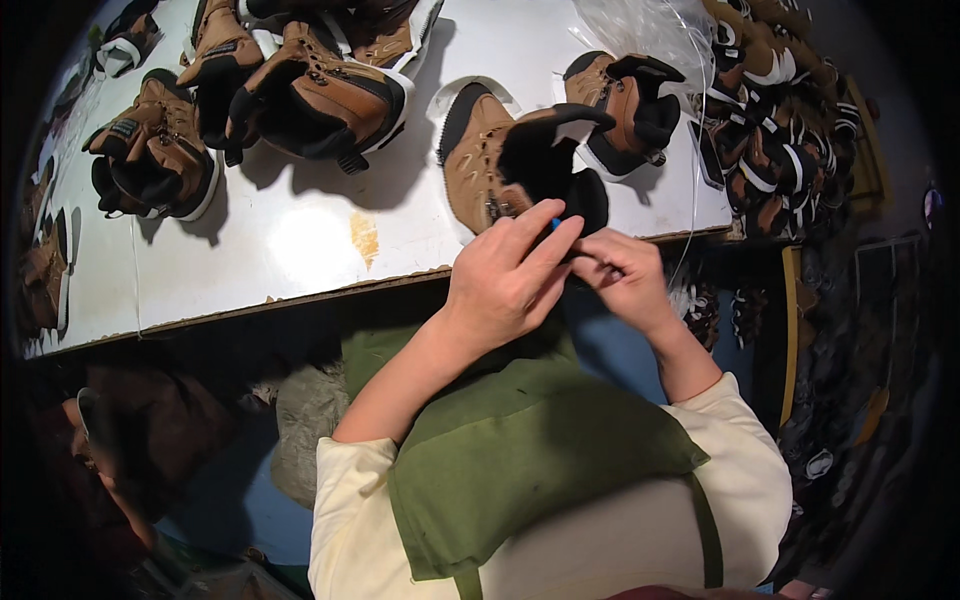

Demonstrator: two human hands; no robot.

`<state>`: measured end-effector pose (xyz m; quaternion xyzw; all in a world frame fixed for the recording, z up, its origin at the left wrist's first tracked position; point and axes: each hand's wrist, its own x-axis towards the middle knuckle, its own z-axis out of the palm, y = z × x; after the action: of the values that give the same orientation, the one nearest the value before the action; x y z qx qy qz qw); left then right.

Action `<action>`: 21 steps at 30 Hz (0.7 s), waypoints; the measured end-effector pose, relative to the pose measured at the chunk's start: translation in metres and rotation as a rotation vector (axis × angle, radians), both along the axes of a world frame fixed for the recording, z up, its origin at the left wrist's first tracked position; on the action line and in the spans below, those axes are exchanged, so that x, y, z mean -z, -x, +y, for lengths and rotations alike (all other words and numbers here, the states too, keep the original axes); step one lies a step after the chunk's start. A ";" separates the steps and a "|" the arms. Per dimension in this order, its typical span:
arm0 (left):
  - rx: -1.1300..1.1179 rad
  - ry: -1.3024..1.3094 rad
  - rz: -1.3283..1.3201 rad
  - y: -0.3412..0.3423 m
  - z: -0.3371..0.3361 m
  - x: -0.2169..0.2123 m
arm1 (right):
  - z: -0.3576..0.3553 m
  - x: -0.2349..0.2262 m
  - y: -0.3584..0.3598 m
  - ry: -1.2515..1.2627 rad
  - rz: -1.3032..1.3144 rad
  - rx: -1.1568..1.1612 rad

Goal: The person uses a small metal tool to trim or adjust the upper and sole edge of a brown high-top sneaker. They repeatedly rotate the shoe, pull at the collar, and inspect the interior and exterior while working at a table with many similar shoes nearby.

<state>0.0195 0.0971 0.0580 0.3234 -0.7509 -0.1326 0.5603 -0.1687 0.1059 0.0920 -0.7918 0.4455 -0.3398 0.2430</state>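
Head: left hand (508, 280), right hand (630, 277) at brown boot (473, 160).

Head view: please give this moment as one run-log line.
left hand: at brown-and-black high-collared boot | right hand: beside left, hold unclear | small blue object: at left fingers | surface: worn white table
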 end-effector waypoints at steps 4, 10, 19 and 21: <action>0.022 -0.121 -0.235 -0.018 0.004 -0.016 | -0.002 -0.009 -0.010 -0.095 -0.141 -0.002; -0.001 -0.151 -0.258 -0.041 -0.001 -0.024 | -0.059 -0.017 0.017 -0.248 -0.287 -0.149; -0.239 -0.095 -0.414 -0.033 0.017 -0.035 | -0.105 -0.002 -0.021 -0.575 -0.356 -0.339; -0.302 -0.121 -0.404 -0.033 0.019 -0.029 | -0.099 -0.005 -0.036 -0.550 -0.443 -0.330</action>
<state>0.0523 0.1164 0.0868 0.4849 -0.7814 -0.0247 0.3920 -0.1331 0.0071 0.0966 -0.6656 0.3235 -0.3265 0.5880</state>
